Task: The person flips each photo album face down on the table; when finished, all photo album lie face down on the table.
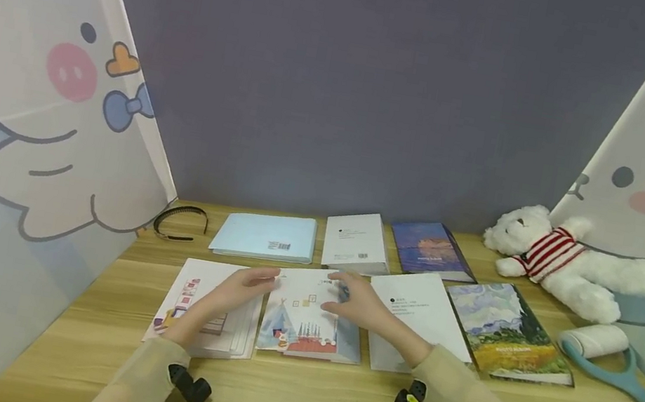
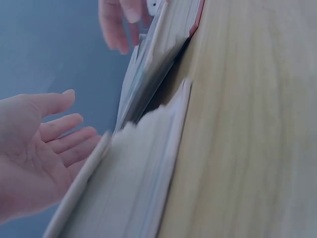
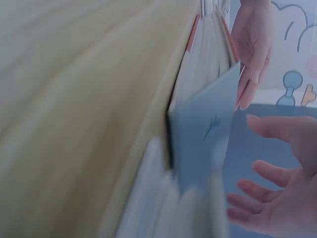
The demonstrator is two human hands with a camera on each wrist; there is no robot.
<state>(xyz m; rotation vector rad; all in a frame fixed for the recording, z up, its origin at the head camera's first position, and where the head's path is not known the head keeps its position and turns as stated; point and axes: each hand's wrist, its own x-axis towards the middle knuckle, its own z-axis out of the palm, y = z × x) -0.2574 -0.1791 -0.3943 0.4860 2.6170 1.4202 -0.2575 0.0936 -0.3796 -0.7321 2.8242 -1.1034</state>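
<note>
Between my two hands lies a book (image 1: 301, 329) whose white cover shows a blue tent. My left hand (image 1: 244, 287) hovers by the book's upper left edge, fingers loosely extended; the left wrist view shows its open palm with nothing in it. Over the upper right part of the cover is my right hand (image 1: 362, 301), also relaxed and holding nothing. Whether any fingertip touches the cover, I cannot tell. A pale blue flap (image 3: 203, 134) stands out at the book's side in the right wrist view. Below my left forearm lies another white illustrated book (image 1: 210, 339).
Behind are a light blue book (image 1: 265, 234), a white book (image 1: 354, 240) and a dark blue book (image 1: 431, 249). On the right lie a white book (image 1: 421, 317), a landscape-cover book (image 1: 512, 332), a lint roller (image 1: 600, 341) and a teddy bear (image 1: 580, 269). A black headband (image 1: 183, 210) lies left.
</note>
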